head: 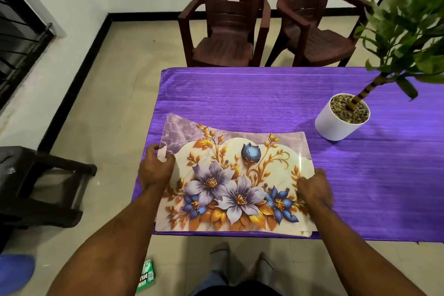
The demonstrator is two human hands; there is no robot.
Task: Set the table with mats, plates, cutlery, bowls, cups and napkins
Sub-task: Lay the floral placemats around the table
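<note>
A stack of floral place mats (236,180), cream and lilac with purple, blue and gold flowers, lies at the near left corner of the table with the purple cloth (252,94). The top mat bows upward, its far edge lifted off the one beneath. My left hand (156,168) pinches the mats' left edge between thumb and fingers. My right hand (314,188) grips the right edge, fingers curled onto the mat's surface.
A white pot with a green plant (342,118) stands on the table to the right of the mats. Two brown plastic chairs (228,31) face the far edge. A dark low stool (40,185) sits on the floor at left. A green packet (146,276) lies by my feet.
</note>
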